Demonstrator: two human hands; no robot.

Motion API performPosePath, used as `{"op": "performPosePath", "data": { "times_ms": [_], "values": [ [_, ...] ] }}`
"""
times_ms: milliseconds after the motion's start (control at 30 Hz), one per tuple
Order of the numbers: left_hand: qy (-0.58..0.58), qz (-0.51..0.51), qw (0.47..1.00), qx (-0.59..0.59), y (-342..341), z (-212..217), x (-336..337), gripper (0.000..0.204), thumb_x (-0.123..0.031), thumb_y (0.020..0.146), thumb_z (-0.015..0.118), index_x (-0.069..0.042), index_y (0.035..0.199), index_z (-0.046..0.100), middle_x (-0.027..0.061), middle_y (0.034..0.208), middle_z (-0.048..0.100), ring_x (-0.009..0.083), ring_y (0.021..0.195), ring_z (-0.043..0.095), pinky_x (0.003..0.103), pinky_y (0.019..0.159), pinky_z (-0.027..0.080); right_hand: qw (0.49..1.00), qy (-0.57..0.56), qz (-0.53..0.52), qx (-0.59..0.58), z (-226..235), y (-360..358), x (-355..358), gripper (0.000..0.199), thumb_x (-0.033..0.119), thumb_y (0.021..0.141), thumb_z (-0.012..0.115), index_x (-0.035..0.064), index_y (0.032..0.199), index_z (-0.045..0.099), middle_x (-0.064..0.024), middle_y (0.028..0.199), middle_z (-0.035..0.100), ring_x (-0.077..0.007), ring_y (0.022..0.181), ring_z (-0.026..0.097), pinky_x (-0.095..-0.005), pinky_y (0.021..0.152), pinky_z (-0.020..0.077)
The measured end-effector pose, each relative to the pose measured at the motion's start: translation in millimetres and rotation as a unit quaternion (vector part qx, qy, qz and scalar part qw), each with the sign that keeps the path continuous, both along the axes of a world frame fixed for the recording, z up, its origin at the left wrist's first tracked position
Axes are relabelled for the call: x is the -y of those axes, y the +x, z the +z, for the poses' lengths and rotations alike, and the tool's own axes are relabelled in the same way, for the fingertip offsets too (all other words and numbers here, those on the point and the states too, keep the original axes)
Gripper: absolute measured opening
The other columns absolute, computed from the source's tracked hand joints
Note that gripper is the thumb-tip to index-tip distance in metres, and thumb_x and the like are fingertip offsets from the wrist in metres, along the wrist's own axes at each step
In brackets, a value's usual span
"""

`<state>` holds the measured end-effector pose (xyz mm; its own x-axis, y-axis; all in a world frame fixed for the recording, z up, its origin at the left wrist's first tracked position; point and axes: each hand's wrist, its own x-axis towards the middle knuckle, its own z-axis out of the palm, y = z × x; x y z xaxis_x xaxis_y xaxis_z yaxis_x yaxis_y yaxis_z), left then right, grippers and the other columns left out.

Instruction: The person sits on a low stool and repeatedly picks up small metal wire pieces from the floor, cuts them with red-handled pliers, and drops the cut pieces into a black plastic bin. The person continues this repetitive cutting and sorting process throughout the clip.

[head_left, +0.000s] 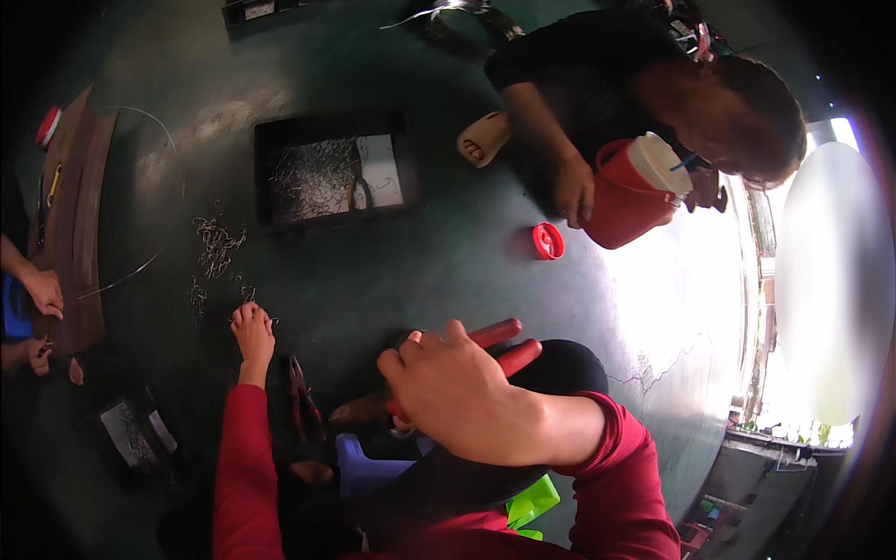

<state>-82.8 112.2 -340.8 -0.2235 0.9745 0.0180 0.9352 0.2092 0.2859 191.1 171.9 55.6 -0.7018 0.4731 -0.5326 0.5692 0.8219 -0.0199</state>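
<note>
My left hand reaches down to the floor, fingertips bent together among small bent wire pieces; a bit of metal pokes out beside the fingers, but what they pinch is hidden. A larger heap of wire pieces lies just beyond. My right hand, above my knee, is closed round red-handled pliers. Their two handles stick out past the fingers to the upper right, spread apart; the jaws are mostly hidden behind the hand. Another pair of pliers rests on the floor between my arms.
A black tray of wire pieces stands ahead, holding another tool. To its right are a red lid and a person tilting a red container. Another person's hands work by a wooden board. A smaller dark tray sits nearer.
</note>
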Motion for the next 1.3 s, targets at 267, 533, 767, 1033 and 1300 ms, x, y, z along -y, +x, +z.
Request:
{"op": "performPosePath", "data": {
  "times_ms": [267,533,767,1033,1300],
  "values": [
    [0.101,0.112,0.989,0.004,-2.0,1.4,19.2,0.005,-0.017,0.077,0.068,-0.018,0.082,0.069,0.0056,0.098,0.059,0.0316,0.096,0.054,0.046,0.076,0.047,0.987,-0.067,-0.091,-0.118,35.0,18.9,3.9,0.023,0.017,0.079,0.066,0.0023,0.094,0.056,-0.0133,0.084,0.062,-0.0310,0.087,0.062,-0.0397,0.078,0.0447],
    [0.070,0.093,0.990,0.074,-11.6,8.0,12.3,0.007,-0.013,0.074,0.072,-0.017,0.079,0.069,0.0020,0.102,0.058,0.0284,0.102,0.050,0.044,0.081,0.043,0.991,-0.027,-0.106,-0.071,28.7,15.0,2.7,0.034,0.000,0.073,0.062,0.0058,0.105,0.056,-0.0121,0.088,0.062,-0.0322,0.086,0.060,-0.0404,0.080,0.0442],
    [-0.011,0.007,1.000,0.005,-1.1,-5.1,3.7,0.011,-0.015,0.074,0.072,-0.017,0.083,0.065,0.0023,0.100,0.055,0.0264,0.102,0.049,0.043,0.084,0.040,0.991,-0.076,-0.091,-0.057,19.4,2.8,6.0,0.030,0.001,0.074,0.062,0.0047,0.103,0.055,-0.0109,0.086,0.061,-0.0304,0.083,0.059,-0.0402,0.077,0.0430],
    [0.120,0.023,0.988,0.095,20.0,21.4,9.4,0.013,-0.007,0.079,0.067,-0.009,0.085,0.056,0.0067,0.091,0.057,0.0315,0.097,0.052,0.046,0.081,0.043,0.995,0.006,-0.044,-0.087,14.6,15.7,11.4,0.032,0.023,0.077,0.068,0.0023,0.098,0.056,-0.0102,0.082,0.062,-0.0263,0.080,0.063,-0.0365,0.072,0.0449],
    [0.170,0.189,0.853,0.455,56.3,128.7,4.1,0.018,-0.011,0.092,0.059,-0.007,0.109,0.065,0.0046,0.103,0.067,0.0157,0.086,0.064,0.030,0.078,0.051,0.989,-0.093,-0.103,-0.053,10.4,12.3,-10.1,0.025,0.020,0.073,0.069,0.0003,0.087,0.062,-0.0182,0.082,0.068,-0.0333,0.084,0.068,-0.0432,0.074,0.0519]
  ]
}}
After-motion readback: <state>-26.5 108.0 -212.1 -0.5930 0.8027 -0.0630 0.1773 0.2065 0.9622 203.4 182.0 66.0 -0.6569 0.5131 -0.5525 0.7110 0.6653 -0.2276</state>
